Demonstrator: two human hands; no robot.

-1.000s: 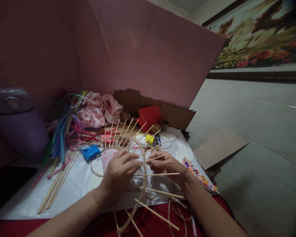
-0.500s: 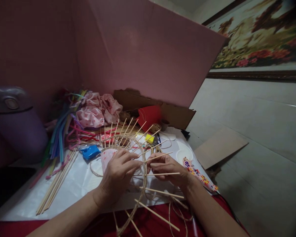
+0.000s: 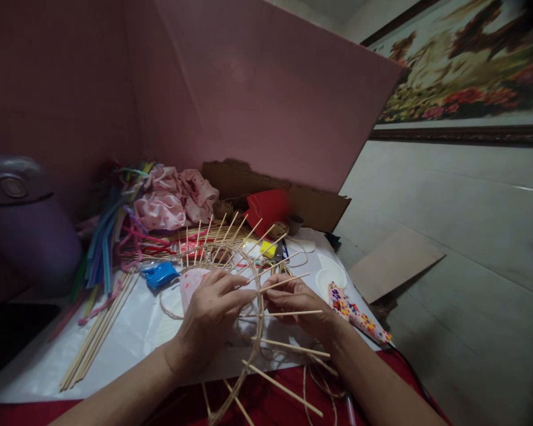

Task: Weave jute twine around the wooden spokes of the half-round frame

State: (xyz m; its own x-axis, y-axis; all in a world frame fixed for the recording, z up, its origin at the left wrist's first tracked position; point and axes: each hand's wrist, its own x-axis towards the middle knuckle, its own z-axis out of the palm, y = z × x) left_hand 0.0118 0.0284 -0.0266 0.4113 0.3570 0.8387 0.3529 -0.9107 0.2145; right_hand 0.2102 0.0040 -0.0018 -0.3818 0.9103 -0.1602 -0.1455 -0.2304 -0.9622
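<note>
A ring bound with jute twine point(image 3: 260, 316) has thin wooden sticks point(image 3: 288, 349) sticking out all round it like rays. It stands tilted between my two hands. My left hand point(image 3: 213, 310) is on the ring's inner side, its thumb and fingers closing on the ring where a stick crosses. From the outer side my right hand point(image 3: 299, 302) pinches at the same stretch, between two sticks; its fingertips are partly hidden by the ring and a stick. Loose twine point(image 3: 322, 378) hangs below my right hand.
Behind the ring lie scissors point(image 3: 278, 260), a blue packet point(image 3: 160, 274), a red sheet point(image 3: 269, 212) and pink cloth point(image 3: 162, 204). Spare sticks point(image 3: 100, 331) and coloured pipe cleaners point(image 3: 100, 254) lie left. A purple bin point(image 3: 26, 231) stands far left; flowered fabric point(image 3: 359, 316) lies right.
Both hands keep almost the same hold on the ring. My right fingers have shifted very slightly, and the whole view has moved a little.
</note>
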